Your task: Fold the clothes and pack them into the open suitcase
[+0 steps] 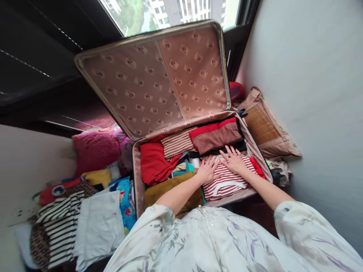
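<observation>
An open suitcase (136,166) full of folded clothes lies in front of me. My left hand (208,170) rests flat, fingers spread, on a folded red-and-white striped shirt (227,184) in the near right part. Beside it my right hand (233,160) presses on the same shirt's far edge, its fingers also spread. Beyond my hands lies a folded ribbed garment, brown and red (217,136). To its left are a beige garment with dark stripes (178,144) and a red garment (153,162). An olive-brown garment (176,192) fills the near left.
The suitcase lid (159,79) stands raised against the window side. Folded clothes are piled at left, among them a white garment (99,223) and a black-and-white striped one (64,226). A pink pillow (95,149) lies behind them. A brown cushion (268,128) leans by the right wall.
</observation>
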Available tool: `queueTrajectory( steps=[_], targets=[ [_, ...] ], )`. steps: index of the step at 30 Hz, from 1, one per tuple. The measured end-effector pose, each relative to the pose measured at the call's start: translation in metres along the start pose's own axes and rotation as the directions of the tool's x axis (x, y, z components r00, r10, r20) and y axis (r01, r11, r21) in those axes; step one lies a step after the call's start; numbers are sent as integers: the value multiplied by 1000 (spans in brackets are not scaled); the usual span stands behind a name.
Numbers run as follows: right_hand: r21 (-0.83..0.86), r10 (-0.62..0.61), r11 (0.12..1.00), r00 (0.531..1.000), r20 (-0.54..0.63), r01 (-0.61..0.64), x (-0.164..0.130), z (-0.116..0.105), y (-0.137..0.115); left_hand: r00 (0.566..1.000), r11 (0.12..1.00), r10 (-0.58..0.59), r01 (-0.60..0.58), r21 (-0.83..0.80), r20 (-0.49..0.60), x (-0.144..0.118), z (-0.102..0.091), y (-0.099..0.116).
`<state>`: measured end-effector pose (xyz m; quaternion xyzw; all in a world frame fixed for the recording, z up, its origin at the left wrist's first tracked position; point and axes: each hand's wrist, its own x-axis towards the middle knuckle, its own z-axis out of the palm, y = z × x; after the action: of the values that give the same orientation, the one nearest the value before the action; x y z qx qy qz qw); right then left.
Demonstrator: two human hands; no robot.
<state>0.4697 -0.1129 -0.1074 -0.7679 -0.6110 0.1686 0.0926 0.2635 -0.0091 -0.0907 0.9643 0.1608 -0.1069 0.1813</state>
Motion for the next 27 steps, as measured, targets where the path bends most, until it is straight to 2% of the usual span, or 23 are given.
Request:
queueTrajectory(
  steps=[4, 6, 9, 11, 12, 13, 15, 16, 18, 20, 21, 23, 24, 25, 27],
  targets=[
    [-32, 62, 997, 994, -91, -65, -20, -9, -27, 1000, 1000, 0, 0, 5, -30, -10, -9, 7],
    [-56, 29, 998, 997, -69, -33, -35, -8, -37, 996, 999, -51, 50, -18, -71, -27, -12, 12],
    [-121, -21, 992, 999, 43, 27, -55, -3, -36, 969, 978, -190, 172, -119, -160, -70, -18, 21],
    [-177, 8, 984, 996, 87, 7, -58, 4, -25, 926, 946, -285, 231, -227, -247, -107, -21, 21],
    [-196, 14, 981, 996, 85, 3, -56, 9, -19, 891, 924, -339, 255, -284, -303, -126, -22, 17],
    [-207, 14, 978, 997, 78, 3, -53, 15, -12, 839, 897, -403, 283, -340, -366, -146, -23, 10],
    [-213, 11, 977, 998, 60, 2, -43, 27, -1, 683, 827, -547, 351, -440, -484, -192, -26, -13],
    [-211, 6, 977, 998, 59, 7, -39, 32, 3, 583, 782, -619, 394, -483, -526, -217, -27, -27],
    [-213, 11, 977, 998, 58, 2, -34, 37, 7, 349, 659, -747, 503, -559, -566, -274, -27, -58],
    [-229, 30, 973, 997, 64, -14, -35, 36, 9, 101, 472, -840, 621, -626, -533, -333, -21, -87],
    [-243, 40, 970, 997, 72, -21, -35, 35, 8, 1, 363, -874, 667, -651, -486, -363, -15, -100],
    [-273, 61, 962, 994, 95, -33, -36, 31, 7, -153, 135, -921, 740, -659, -360, -418, 1, -118],
    [-287, 74, 957, 991, 109, -40, -36, 29, 6, -206, 36, -932, 767, -641, -298, -442, 11, -125],
    [-300, 89, 953, 989, 120, -50, -35, 27, 4, -249, -51, -938, 789, -613, -242, -463, 20, -130],
    [-321, 116, 945, 984, 132, -68, -34, 24, 1, -297, -162, -941, 818, -551, -163, -495, 37, -137]
  ],
)
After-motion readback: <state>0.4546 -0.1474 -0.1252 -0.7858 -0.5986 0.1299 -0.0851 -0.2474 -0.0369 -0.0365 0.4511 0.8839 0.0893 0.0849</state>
